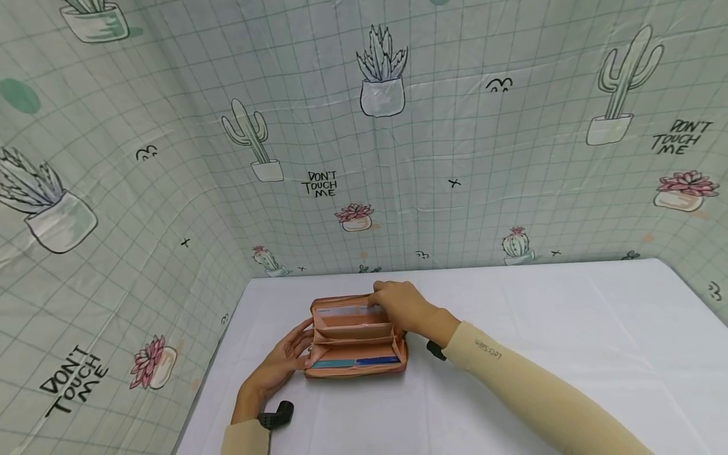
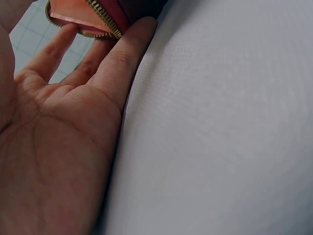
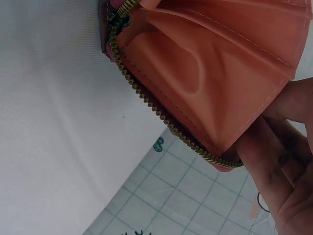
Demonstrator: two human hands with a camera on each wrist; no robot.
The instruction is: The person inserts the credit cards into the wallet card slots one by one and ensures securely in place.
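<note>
An unzipped orange wallet (image 1: pixel 355 332) lies spread on the white table, its folded compartments facing up. A teal card (image 1: pixel 333 364) and a blue card (image 1: pixel 378 361) show in its front slots, and a pale insert (image 1: pixel 341 311) in the back one. My left hand (image 1: pixel 280 359) holds the left side, thumb at the front corner, fingers along the outside. In the left wrist view those fingers (image 2: pixel 120 61) reach to the brass zipper (image 2: pixel 105 14). At the back right, my right hand (image 1: pixel 406 306) grips the wallet's rim; some fingertips are hidden behind the lining (image 3: pixel 215 83).
White cloth covers the table (image 1: pixel 512 354). Behind and to the left hangs a grid-patterned curtain (image 1: pixel 432 145) printed with cacti. Black wrist devices, one (image 1: pixel 277 415) on the left and one (image 1: pixel 436 350) on the right, sit close to the table.
</note>
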